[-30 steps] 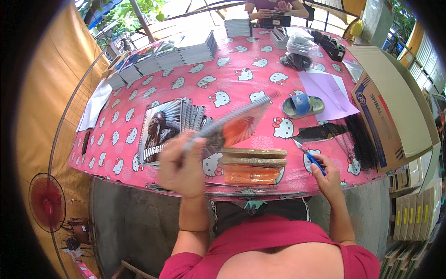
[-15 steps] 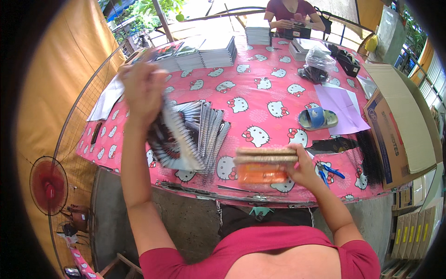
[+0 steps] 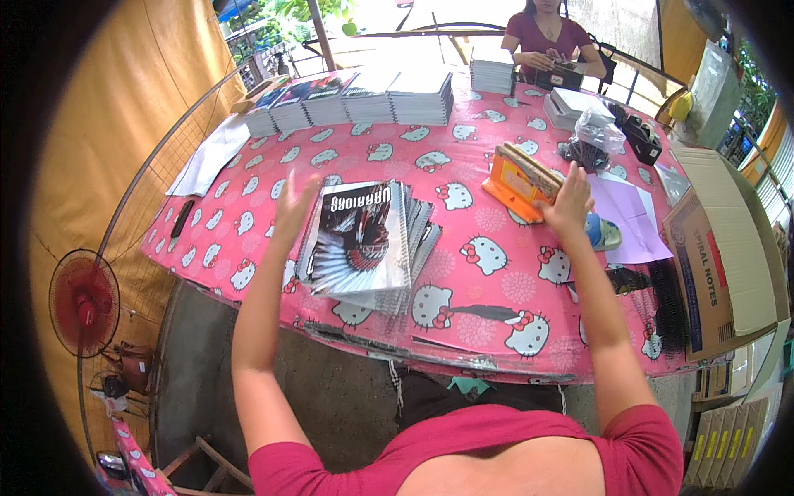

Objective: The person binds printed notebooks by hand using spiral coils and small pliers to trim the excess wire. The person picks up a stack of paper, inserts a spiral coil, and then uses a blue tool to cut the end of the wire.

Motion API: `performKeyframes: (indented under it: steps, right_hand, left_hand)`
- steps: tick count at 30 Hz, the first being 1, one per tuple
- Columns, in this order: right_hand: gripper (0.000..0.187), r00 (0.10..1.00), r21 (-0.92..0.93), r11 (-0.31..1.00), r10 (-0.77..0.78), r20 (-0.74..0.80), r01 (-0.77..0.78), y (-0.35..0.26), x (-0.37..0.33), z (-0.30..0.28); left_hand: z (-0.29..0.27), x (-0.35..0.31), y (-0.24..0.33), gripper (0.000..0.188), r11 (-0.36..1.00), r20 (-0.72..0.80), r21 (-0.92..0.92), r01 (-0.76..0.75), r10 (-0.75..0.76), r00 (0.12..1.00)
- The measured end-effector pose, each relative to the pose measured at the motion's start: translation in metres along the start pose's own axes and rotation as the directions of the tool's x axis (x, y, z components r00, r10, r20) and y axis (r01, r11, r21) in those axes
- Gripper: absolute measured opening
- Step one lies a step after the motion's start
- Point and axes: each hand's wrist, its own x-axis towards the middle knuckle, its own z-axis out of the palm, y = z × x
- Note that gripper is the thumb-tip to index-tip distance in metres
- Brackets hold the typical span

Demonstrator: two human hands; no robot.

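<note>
A spiral-bound notebook [image 3: 360,240] with a dark feathered cover lies on top of an uneven stack of similar notebooks. My left hand [image 3: 291,207] is raised at the stack's left edge, fingers apart and slightly blurred, holding nothing. To the right of the stack, an orange block-like tool [image 3: 511,194] with brown strips along its upper side rests tilted on the table. My right hand [image 3: 569,205] is against the tool's right end, its fingers stretched out and not wrapped round it. Part of the tool's end is hidden by the hand.
Notebook stacks [image 3: 418,99] line the far edge. A blue patterned slipper [image 3: 608,234] and purple paper [image 3: 633,219] lie right of my right hand. A cardboard box [image 3: 703,273] stands at the right edge, beside black spiral coils [image 3: 668,306]. Another person [image 3: 550,41] sits opposite, handling a dark box.
The notebook from my left hand now lies flat on the stack, and that hand has let go. My right hand has carried the orange tool farther away and loosened its fingers.
</note>
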Motion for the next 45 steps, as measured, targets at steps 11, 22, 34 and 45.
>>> performKeyframes:
  steps: [11, 22, 34, 45]
  right_hand:
    - [0.074, 0.241, 0.166, -0.374, -0.165, 0.956, -0.913, -0.176, -0.093, 0.014]
    - [0.063, 0.204, 0.033, -0.365, -0.441, 0.874, -0.930, -0.174, -0.057, 0.005]
    - [0.111, 0.661, 0.554, -0.423, -0.163, 0.732, -0.717, -0.149, -0.107, -0.040]
    - [0.142, 0.910, 0.784, 0.501, 0.368, 0.191, -0.367, -0.126, -0.147, -0.252]
  left_hand:
    - [0.020, -0.037, 0.017, 0.070, 0.344, 0.737, -0.612, 0.712, -0.080, 0.672]
    - [0.045, -0.076, 0.042, 0.067, 0.477, 0.764, -0.457, 0.751, -0.221, 0.606]
    - [0.024, -0.104, 0.046, 0.094, 0.824, 0.448, -0.560, 0.084, 0.216, 0.868]
    - [0.156, -0.127, 0.129, 0.057, 0.125, 0.150, -0.986, 0.112, 0.957, 0.248]
